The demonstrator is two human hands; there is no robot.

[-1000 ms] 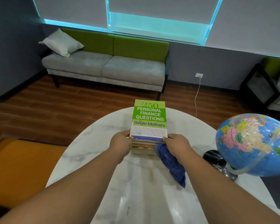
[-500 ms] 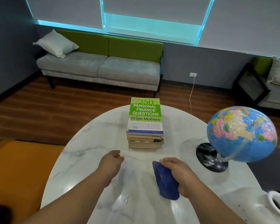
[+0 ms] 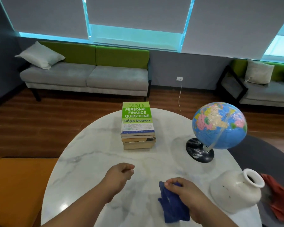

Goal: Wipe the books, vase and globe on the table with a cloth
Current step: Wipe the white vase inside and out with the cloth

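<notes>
A stack of books (image 3: 138, 128) with a green cover on top stands at the far side of the white marble table (image 3: 88, 161). To its right a blue globe (image 3: 220, 125) tilts on a black round base. A white vase (image 3: 236, 190) sits at the near right edge of the table. My right hand (image 3: 185, 192) grips a blue cloth (image 3: 172, 207) just above the tabletop, left of the vase. My left hand (image 3: 120, 176) hovers over the near middle of the table with its fingers loosely curled and holds nothing.
A red cloth (image 3: 279, 199) lies past the vase at the right edge. An orange surface (image 3: 15, 185) sits low on the left. A grey and green sofa (image 3: 88, 76) stands beyond the table, another seat (image 3: 261, 89) at the right.
Both hands have let go of the book stack and drawn back toward me. The right hand brought the blue cloth with it. The vase has come into view.
</notes>
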